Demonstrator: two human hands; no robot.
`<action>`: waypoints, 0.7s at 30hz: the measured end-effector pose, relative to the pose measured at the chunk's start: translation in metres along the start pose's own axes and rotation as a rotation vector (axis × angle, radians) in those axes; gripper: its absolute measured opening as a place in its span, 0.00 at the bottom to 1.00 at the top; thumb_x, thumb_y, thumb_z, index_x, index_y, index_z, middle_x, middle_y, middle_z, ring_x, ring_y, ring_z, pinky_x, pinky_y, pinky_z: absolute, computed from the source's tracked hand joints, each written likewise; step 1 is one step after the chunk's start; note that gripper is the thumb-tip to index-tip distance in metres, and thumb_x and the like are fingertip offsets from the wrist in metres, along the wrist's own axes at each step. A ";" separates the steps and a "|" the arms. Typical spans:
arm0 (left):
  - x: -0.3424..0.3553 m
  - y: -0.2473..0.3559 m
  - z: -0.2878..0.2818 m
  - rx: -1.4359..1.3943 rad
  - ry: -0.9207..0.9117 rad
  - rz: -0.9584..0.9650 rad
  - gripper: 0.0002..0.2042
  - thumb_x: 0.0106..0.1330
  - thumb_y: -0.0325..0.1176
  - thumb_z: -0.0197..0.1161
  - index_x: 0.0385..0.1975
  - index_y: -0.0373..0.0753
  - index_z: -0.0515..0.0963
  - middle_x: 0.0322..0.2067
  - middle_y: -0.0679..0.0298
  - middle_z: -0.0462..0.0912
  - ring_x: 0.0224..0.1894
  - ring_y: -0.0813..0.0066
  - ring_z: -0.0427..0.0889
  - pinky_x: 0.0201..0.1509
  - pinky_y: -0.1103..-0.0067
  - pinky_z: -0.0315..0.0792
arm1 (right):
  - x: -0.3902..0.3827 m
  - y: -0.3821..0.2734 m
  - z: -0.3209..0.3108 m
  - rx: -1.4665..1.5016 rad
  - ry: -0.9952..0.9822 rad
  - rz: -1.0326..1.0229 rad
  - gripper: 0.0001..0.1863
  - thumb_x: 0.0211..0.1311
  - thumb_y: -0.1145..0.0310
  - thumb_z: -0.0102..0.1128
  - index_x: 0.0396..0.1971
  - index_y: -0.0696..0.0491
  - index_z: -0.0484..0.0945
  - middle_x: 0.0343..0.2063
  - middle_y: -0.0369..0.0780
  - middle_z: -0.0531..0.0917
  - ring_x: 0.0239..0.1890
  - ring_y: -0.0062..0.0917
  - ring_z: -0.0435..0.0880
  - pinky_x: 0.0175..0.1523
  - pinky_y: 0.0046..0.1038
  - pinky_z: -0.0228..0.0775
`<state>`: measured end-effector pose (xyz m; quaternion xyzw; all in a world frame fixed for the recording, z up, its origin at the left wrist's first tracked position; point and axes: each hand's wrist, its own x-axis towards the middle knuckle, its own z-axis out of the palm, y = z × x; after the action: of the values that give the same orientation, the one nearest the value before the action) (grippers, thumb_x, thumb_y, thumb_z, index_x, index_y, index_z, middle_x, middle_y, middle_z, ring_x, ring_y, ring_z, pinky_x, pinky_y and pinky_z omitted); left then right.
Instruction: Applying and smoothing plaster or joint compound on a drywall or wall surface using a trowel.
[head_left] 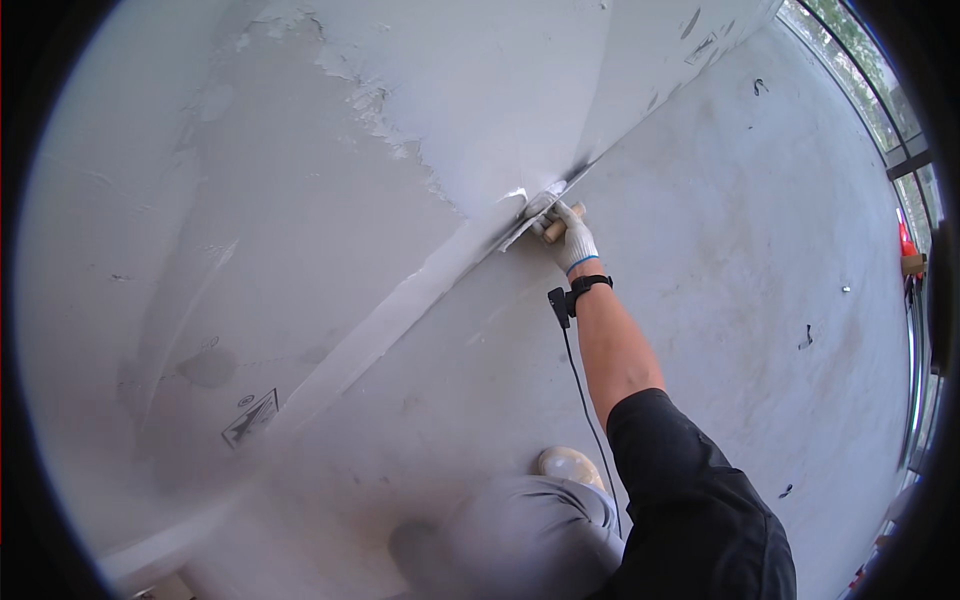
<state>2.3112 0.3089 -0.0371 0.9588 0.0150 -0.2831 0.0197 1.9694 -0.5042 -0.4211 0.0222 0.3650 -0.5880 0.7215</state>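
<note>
My right hand [573, 246], in a white knit glove with a blue cuff edge, is closed around the wooden handle [566, 222] of a plastering trowel. The trowel's metal blade [521, 229] lies along the foot of the wall [300, 190], where it meets the floor. A bead of pale filler shows at the blade's far side. Behind the trowel, a smooth white band of plaster [400, 305] runs down to the lower left along the wall's base. My left hand is out of view.
Higher up, a whiter coat of plaster [470, 90] ends in a ragged edge. The grey floor [740, 260] bears small dark scraps. Windows [860, 70] line the far right, with a red object [906, 238] beside them. A black cable [585, 400] hangs from my wrist strap.
</note>
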 end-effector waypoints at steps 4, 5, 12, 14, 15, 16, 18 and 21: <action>0.005 0.035 0.001 0.739 -0.062 1.158 0.15 0.68 0.30 0.61 0.54 0.46 0.82 0.50 0.62 0.86 0.39 0.68 0.85 0.41 0.76 0.77 | -0.041 -0.010 0.057 -0.067 -0.115 -0.114 0.13 0.68 0.66 0.62 0.45 0.58 0.74 0.39 0.42 0.80 0.39 0.33 0.84 0.50 0.38 0.81; -0.005 0.040 0.006 0.706 -0.085 0.994 0.17 0.67 0.32 0.61 0.56 0.48 0.81 0.50 0.63 0.86 0.37 0.69 0.85 0.40 0.75 0.77 | -0.066 -0.016 0.072 -0.125 -0.200 -0.136 0.13 0.69 0.66 0.61 0.47 0.56 0.74 0.41 0.41 0.80 0.41 0.32 0.83 0.52 0.38 0.80; 0.069 0.023 0.058 0.624 0.187 1.491 0.15 0.66 0.37 0.66 0.52 0.47 0.83 0.42 0.63 0.86 0.31 0.73 0.82 0.37 0.75 0.77 | -0.124 0.037 0.060 0.048 -0.262 -0.123 0.19 0.69 0.66 0.59 0.56 0.55 0.70 0.50 0.40 0.80 0.55 0.31 0.79 0.61 0.39 0.74; 0.028 0.061 0.069 0.433 -0.037 1.011 0.15 0.67 0.40 0.66 0.50 0.44 0.83 0.41 0.62 0.86 0.35 0.70 0.82 0.41 0.72 0.77 | -0.129 0.050 0.029 0.013 -0.155 -0.052 0.17 0.69 0.66 0.60 0.53 0.56 0.72 0.48 0.44 0.81 0.51 0.37 0.83 0.57 0.45 0.79; 0.000 0.085 0.071 0.343 -0.151 0.770 0.15 0.67 0.41 0.65 0.49 0.43 0.83 0.40 0.61 0.86 0.37 0.69 0.83 0.43 0.71 0.77 | -0.116 0.060 0.006 0.029 -0.103 -0.012 0.17 0.68 0.67 0.61 0.53 0.56 0.72 0.47 0.45 0.82 0.49 0.38 0.83 0.55 0.44 0.80; -0.024 0.100 0.070 0.256 -0.249 0.515 0.15 0.68 0.42 0.65 0.49 0.42 0.84 0.40 0.60 0.86 0.39 0.68 0.83 0.44 0.70 0.77 | -0.108 0.076 -0.003 0.052 -0.053 0.040 0.16 0.68 0.68 0.61 0.52 0.57 0.73 0.46 0.46 0.82 0.47 0.39 0.84 0.53 0.43 0.82; -0.025 0.086 0.085 0.158 -0.309 0.261 0.16 0.68 0.44 0.64 0.48 0.41 0.84 0.39 0.59 0.86 0.41 0.66 0.83 0.46 0.69 0.77 | -0.104 0.106 0.025 0.055 -0.055 0.047 0.15 0.68 0.68 0.61 0.51 0.58 0.73 0.44 0.46 0.82 0.46 0.39 0.85 0.51 0.43 0.82; -0.013 0.057 0.086 0.156 -0.236 0.756 0.16 0.70 0.43 0.63 0.49 0.39 0.83 0.42 0.56 0.86 0.45 0.62 0.83 0.51 0.68 0.76 | -0.088 0.107 0.047 0.023 -0.019 0.035 0.13 0.69 0.69 0.61 0.48 0.58 0.74 0.43 0.46 0.82 0.44 0.39 0.85 0.50 0.42 0.83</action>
<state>2.2557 0.2481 -0.1003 0.8562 -0.3627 -0.3643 0.0513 2.0819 -0.4198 -0.3805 0.0312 0.3509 -0.5798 0.7347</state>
